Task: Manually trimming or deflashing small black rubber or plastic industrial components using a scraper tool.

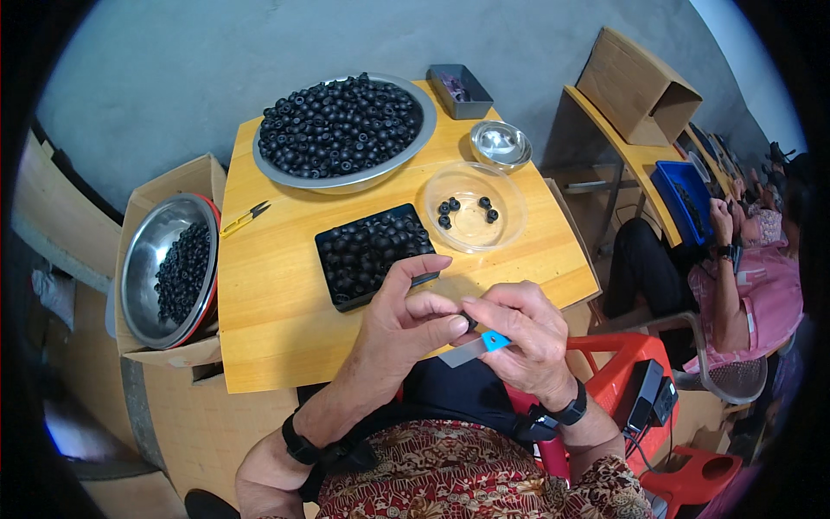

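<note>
Just past the table's near edge, my two hands meet around a small black ring-like part (469,321). My left hand (393,322) pinches this part between thumb and fingers. Curled close against it, my right hand (527,336) holds a flat metal blade with a blue end (494,340), which points down and left. The fingers cover most of the black part. In front of my left hand stands a black rectangular tray (335,298) full of similar parts. A clear round plastic bowl (515,227) beyond my hands holds several more.
A big metal basin (424,130) heaped with black parts stands at the back, near a grey box (471,110) and a small steel bowl (501,145). Yellow snips (235,227) lie left. Another basin (143,277) sits in a carton. A person in pink (752,303) sits right.
</note>
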Demonstrator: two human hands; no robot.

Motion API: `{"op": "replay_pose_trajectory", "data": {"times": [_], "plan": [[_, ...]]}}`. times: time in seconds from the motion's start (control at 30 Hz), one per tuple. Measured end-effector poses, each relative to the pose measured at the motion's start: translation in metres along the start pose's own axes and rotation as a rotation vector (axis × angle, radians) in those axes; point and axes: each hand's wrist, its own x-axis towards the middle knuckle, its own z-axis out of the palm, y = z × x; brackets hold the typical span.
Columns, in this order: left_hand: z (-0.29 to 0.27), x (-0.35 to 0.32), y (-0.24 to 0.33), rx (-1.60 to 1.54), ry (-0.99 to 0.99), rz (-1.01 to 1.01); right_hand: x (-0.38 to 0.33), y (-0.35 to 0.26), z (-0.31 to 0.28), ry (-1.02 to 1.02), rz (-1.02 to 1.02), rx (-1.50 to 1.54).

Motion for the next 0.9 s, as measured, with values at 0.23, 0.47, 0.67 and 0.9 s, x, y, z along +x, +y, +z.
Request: {"op": "replay_pose_trajectory", "data": {"times": [0.23,0.47,0.67,0.9], "plan": [[-0.003,0.003,-0.01,-0.113,0.002,-0.043,0.004,0.005,-0.003,-0.021,-0.087,-0.078],[-0.014,0.018,0.003,0.169,0.007,0.146,0.021,0.016,-0.011,-0.074,-0.096,-0.094],[-0.057,0.046,0.041,1.035,0.381,0.358,0.052,0.066,-0.01,0.164,0.071,-0.199],[-0.077,0.059,0.024,1.533,0.232,0.472,0.035,0.068,-0.002,0.119,0.144,-0.088]]}}
